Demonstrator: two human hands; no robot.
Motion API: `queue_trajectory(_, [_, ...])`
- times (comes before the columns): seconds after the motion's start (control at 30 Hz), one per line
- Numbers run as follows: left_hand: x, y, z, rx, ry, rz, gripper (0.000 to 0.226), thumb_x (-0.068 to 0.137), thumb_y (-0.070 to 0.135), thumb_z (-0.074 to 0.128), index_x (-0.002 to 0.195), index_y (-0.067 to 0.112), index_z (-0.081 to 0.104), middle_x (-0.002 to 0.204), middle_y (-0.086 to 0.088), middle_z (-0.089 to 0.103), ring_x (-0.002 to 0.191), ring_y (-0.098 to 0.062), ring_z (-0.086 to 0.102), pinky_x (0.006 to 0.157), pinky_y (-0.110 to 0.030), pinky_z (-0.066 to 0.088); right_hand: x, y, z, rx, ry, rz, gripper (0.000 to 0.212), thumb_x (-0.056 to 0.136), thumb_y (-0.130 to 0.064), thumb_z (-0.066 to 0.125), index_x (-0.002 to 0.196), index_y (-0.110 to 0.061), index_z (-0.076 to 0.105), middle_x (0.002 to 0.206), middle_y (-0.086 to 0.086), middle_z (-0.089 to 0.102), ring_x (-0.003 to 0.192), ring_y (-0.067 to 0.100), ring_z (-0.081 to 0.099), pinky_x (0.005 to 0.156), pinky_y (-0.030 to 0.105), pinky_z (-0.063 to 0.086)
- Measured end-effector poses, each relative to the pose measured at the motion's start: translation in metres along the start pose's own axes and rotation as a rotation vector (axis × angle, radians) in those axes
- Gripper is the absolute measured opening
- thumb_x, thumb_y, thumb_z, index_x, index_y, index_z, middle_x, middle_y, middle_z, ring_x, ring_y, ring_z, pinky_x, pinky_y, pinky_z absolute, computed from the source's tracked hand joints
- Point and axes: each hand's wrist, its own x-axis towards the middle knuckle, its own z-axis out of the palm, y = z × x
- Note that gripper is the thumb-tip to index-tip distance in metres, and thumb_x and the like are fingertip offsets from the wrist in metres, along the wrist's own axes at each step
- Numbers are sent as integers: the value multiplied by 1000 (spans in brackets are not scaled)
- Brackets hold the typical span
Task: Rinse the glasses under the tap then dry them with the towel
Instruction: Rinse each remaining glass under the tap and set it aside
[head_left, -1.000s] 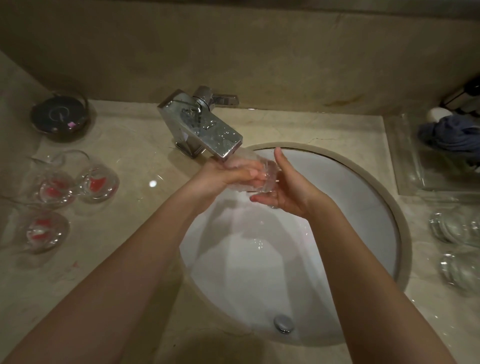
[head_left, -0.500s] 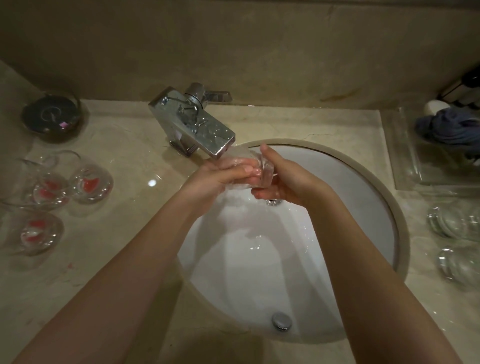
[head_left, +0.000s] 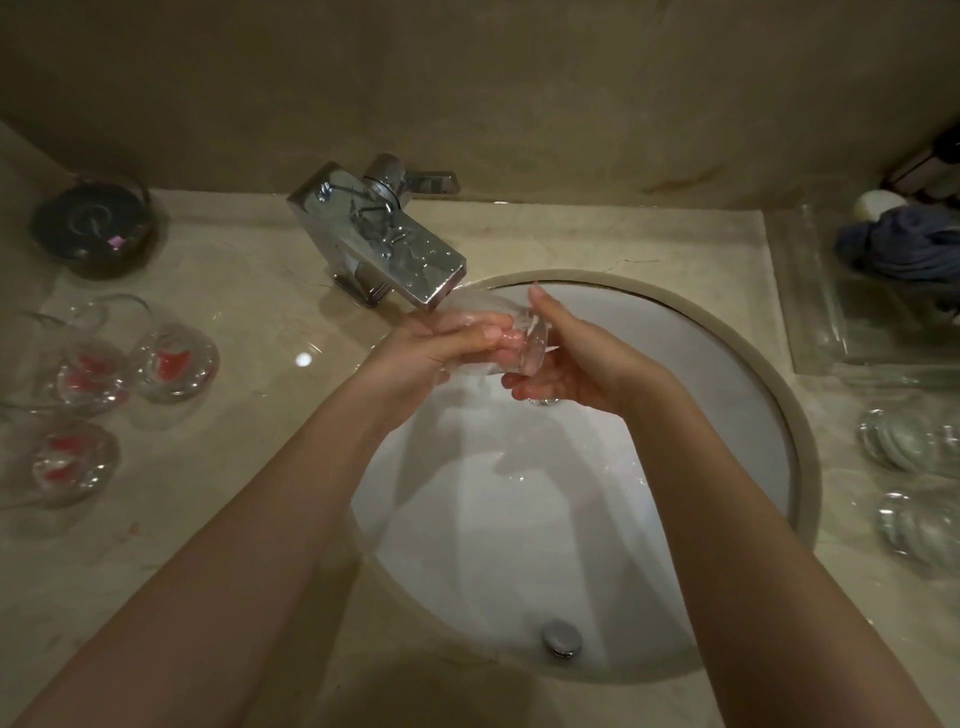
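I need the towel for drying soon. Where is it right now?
In the head view, the bluish towel lies bunched at the far right of the counter, in a clear tray, right of the sink.

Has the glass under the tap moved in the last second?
No. The glass stays just below the tap's spout, held by both hands; only the camera shifted.
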Motion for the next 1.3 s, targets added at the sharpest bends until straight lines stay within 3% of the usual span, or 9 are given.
queue_trajectory(0.1, [1, 3, -1, -46, 39, 6, 46, 94, 17, 58, 72, 55, 72, 85, 14, 75, 87, -10, 71, 104, -48, 35, 1, 5, 5, 54, -4, -123, 36, 93, -34, 61, 113, -5, 64, 98, 13, 68, 77, 19, 69, 67, 23, 55])
queue_trajectory(0.23, [4, -4, -7, -69, 37, -26, 13, 90, 22, 64, 88, 27, 76, 93, 6, 77, 93, -11, 72, 105, -49, 34, 3, 13, -1, 29, -10, -269, 57, 64, 2, 80, 112, -20, 60, 115, 7, 61, 89, 18, 67, 74, 30, 52])
queue_trajectory(0.43, [2, -8, -2, -45, -11, -16, 16, 95, 15, 56, 101, 21, 69, 87, 8, 76, 85, -4, 71, 75, -25, 46, -3, 3, 3, 105, -31, 16, 57, 90, -56, 51, 115, -7, 62, 102, 17, 69, 84, 29, 72, 74, 36, 59])
queue_trajectory(0.53, [2, -9, -4, -25, 9, -23, 16, 93, 19, 57, 99, 25, 70, 90, 10, 76, 89, -4, 71, 84, -35, 38, -3, 3, 3, -2, -24, 15, 49, 97, -49, 45, 104, -4, 63, 86, 14, 67, 64, 22, 69, 64, 29, 59])
queue_trajectory(0.63, [2, -9, -6, -40, 26, -26, 18, 93, 19, 57, 101, 27, 71, 90, 9, 76, 90, -4, 71, 86, -38, 35, -1, 9, 0, 51, -51, -98, 29, 93, -26, 62, 116, -9, 60, 104, 15, 65, 76, 26, 69, 74, 33, 58])
queue_trajectory(0.73, [1, -9, -6, -38, 24, -31, 17, 94, 17, 56, 102, 25, 68, 91, 10, 76, 90, -4, 71, 92, -41, 34, 3, 15, -2, 107, -47, -236, 48, 79, 1, 73, 121, -13, 57, 124, 10, 58, 97, 22, 66, 75, 29, 54])
queue_trajectory(0.93, [1, -7, -7, -26, 29, -19, 19, 93, 19, 57, 108, 24, 67, 101, 10, 75, 98, -4, 70, 93, -40, 33, 0, 5, 8, 85, -11, -44, 50, 93, -50, 52, 112, -6, 64, 107, 20, 67, 86, 30, 72, 81, 29, 59])
queue_trajectory(1.17, [5, -9, -14, -94, 87, -16, 16, 90, 17, 60, 93, 25, 73, 89, 7, 75, 88, -7, 70, 86, -42, 34, 2, 10, 6, 149, -44, -213, 48, 78, 8, 71, 116, -15, 55, 111, 11, 63, 90, 24, 69, 76, 29, 55])
queue_trajectory(1.3, [4, -7, -9, 9, 30, 21, 25, 93, 14, 58, 95, 34, 74, 92, 8, 76, 90, -9, 71, 90, -43, 33, 1, 11, 13, 169, -88, -177, 39, 86, -35, 67, 119, -14, 62, 105, 11, 62, 96, 23, 64, 81, 34, 58])
